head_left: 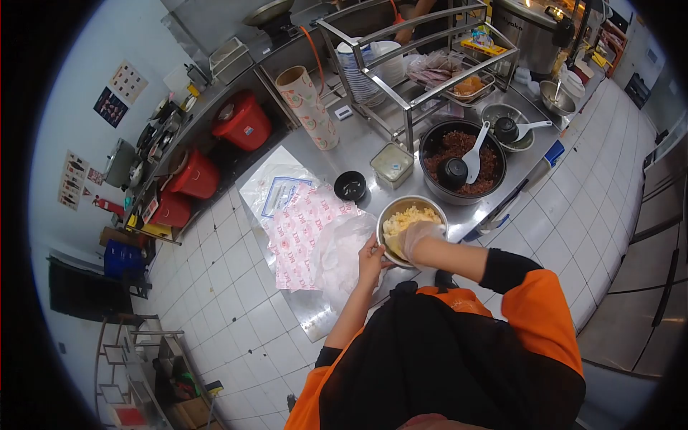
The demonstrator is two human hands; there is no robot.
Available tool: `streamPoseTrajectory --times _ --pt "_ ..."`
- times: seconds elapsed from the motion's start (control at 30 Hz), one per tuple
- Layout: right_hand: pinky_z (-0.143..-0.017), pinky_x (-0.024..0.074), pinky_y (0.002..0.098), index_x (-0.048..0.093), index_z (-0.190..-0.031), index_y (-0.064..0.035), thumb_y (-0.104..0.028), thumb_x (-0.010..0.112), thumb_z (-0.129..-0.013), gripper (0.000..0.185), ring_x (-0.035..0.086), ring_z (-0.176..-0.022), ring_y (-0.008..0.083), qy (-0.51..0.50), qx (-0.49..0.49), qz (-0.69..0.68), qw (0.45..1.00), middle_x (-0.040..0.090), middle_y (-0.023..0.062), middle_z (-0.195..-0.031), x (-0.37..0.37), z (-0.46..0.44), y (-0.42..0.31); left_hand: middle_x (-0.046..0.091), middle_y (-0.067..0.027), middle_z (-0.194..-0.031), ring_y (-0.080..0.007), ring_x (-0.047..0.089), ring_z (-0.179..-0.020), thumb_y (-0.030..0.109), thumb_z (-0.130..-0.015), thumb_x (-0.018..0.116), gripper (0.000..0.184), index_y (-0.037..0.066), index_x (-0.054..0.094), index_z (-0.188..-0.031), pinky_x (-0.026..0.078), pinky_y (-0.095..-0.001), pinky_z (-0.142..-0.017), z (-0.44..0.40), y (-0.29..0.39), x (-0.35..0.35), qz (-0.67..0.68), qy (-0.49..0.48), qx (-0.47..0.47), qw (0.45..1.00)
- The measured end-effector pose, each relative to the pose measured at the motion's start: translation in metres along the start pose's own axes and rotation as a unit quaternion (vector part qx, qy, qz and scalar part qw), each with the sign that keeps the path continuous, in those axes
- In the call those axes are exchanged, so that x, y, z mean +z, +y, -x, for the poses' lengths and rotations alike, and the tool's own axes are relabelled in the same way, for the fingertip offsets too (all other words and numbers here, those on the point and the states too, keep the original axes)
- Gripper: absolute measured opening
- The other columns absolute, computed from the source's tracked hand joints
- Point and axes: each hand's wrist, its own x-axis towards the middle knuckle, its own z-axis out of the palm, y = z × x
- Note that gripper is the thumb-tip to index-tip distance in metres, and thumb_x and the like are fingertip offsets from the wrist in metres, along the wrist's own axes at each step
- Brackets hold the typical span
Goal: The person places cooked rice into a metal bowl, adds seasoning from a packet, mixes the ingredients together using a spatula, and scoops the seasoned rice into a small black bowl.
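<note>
A metal bowl holding pale yellow, crumbly food sits near the front edge of the steel table. My left hand grips the bowl's left side, thumb up at the rim. Inside the bowl is my right hand, covered by a clear plastic glove and touching the food; its fingers are hidden. Left of the bowl lie a crumpled white plastic bag and pink-printed wrapping paper. Just beyond it stand a small black bowl and a square lidded container.
A large dark pot of reddish-brown food, with a white-handled ladle, stands behind the bowl. Farther back are a metal rack, stacked plates and a patterned paper roll. Red buckets stand under the left counter.
</note>
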Motion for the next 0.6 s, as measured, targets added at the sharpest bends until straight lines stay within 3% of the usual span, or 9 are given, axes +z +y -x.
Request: streamPoseTrajectory --times 0.1,0.2,0.3,0.4,0.5,0.6 --pt "-0.077 0.0541 0.0426 0.066 -0.109 -0.0035 -0.017 0.057 -0.081 0.033 0.066 -0.098 0.0317 -0.031 0.027 -0.006 0.999 0.067 0.0183 -0.106 -0.026 0.003 0.022 0.051 0.0006 -0.093 -0.0137 0.062 -0.086 0.004 -0.091 0.049 0.048 0.003 0.041 -0.138 0.059 -0.0255 -0.059 -0.004 -0.001 0.001 0.015 -0.001 0.018 1.000" --pt "-0.075 0.0535 0.0437 0.066 -0.109 -0.0058 -0.011 0.064 -0.075 0.035 0.066 -0.096 0.0293 -0.024 0.045 -0.009 0.999 0.067 0.0139 -0.104 -0.048 0.028 0.043 0.052 -0.0003 -0.094 -0.0142 0.062 -0.088 0.004 -0.091 0.049 0.048 0.002 0.040 -0.138 0.059 -0.0259 -0.060 -0.001 -0.006 -0.010 0.004 0.007 0.013 1.000" --pt "-0.069 0.0542 0.0413 0.066 -0.106 -0.0058 -0.013 0.062 -0.076 0.030 0.067 -0.085 0.0286 0.080 0.072 0.048 0.993 0.069 0.0122 -0.096 -0.048 0.044 0.052 0.056 -0.0020 -0.101 -0.0139 0.063 -0.086 0.004 -0.091 0.050 0.048 0.003 0.042 -0.138 0.059 -0.0256 -0.059 -0.001 0.010 -0.012 -0.026 -0.027 -0.011 0.999" --pt "-0.065 0.0548 0.0390 0.068 -0.096 -0.0064 -0.014 0.052 -0.084 0.021 0.069 -0.083 0.0276 0.221 0.019 0.031 0.975 0.069 0.0135 -0.088 0.008 -0.015 0.058 0.056 -0.0017 -0.102 -0.0129 0.062 -0.082 0.005 -0.090 0.051 0.047 0.009 0.045 -0.137 0.056 -0.0248 -0.056 -0.017 0.022 -0.021 -0.089 -0.071 -0.055 0.992" --pt "-0.060 0.0526 0.0406 0.068 -0.094 -0.0098 -0.016 0.051 -0.085 0.020 0.069 -0.078 0.0270 0.176 -0.104 0.055 0.977 0.069 0.0136 -0.084 0.001 -0.040 0.049 0.056 -0.0033 -0.099 -0.0111 0.060 -0.069 0.006 -0.090 0.051 0.046 0.008 0.047 -0.136 0.053 -0.0236 -0.052 -0.041 0.027 -0.027 -0.180 -0.095 -0.045 0.978" --pt "-0.058 0.0506 0.0419 0.067 -0.091 -0.0105 -0.019 0.052 -0.084 0.018 0.068 -0.075 0.0275 0.129 -0.157 0.072 0.976 0.068 0.0153 -0.085 -0.009 -0.044 0.041 0.058 -0.0020 -0.097 -0.0094 0.057 -0.066 0.006 -0.090 0.051 0.045 0.011 0.049 -0.134 0.050 -0.0228 -0.050 -0.052 0.033 -0.028 -0.227 -0.097 -0.002 0.969"
